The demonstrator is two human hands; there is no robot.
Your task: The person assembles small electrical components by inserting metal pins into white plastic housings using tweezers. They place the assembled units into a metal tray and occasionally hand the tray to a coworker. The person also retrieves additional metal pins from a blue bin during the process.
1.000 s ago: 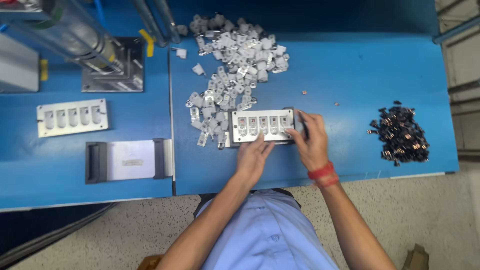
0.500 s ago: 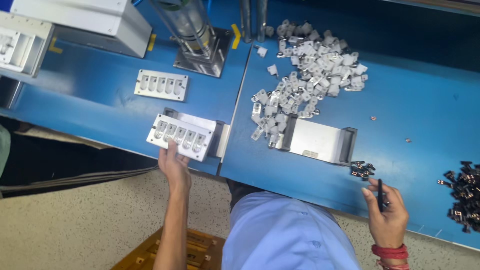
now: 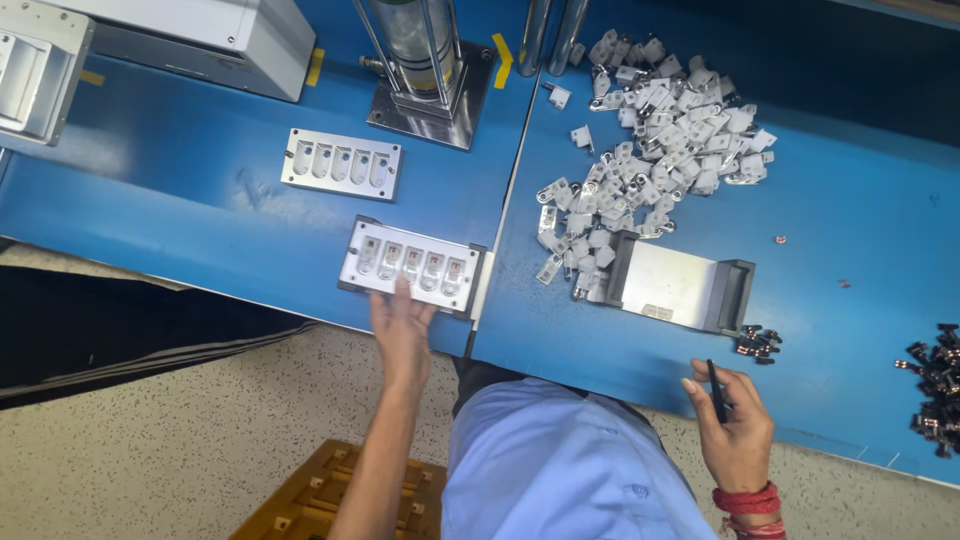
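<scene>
Shifted nearer, left hand [image 3: 402, 325] rests spread on five-slot tray [image 3: 410, 267]; right hand [image 3: 735, 425] pinches perhaps one black tool [image 3: 717, 390].

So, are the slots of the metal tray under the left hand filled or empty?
Filled: each slot of the metal tray under the left hand shows a small part inside.

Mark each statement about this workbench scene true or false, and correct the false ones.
1. The left hand touches the metal tray with five filled slots. True.
2. The right hand holds a thin dark tool. True.
3. The pile of white parts lies left of the seam between the blue tables. False: it lies right of the seam.
4. A second five-slot metal tray lies beyond the one being touched. True.
5. The flat metal holder is stacked on the touched tray. False: it sits apart, beside the white parts.
</scene>
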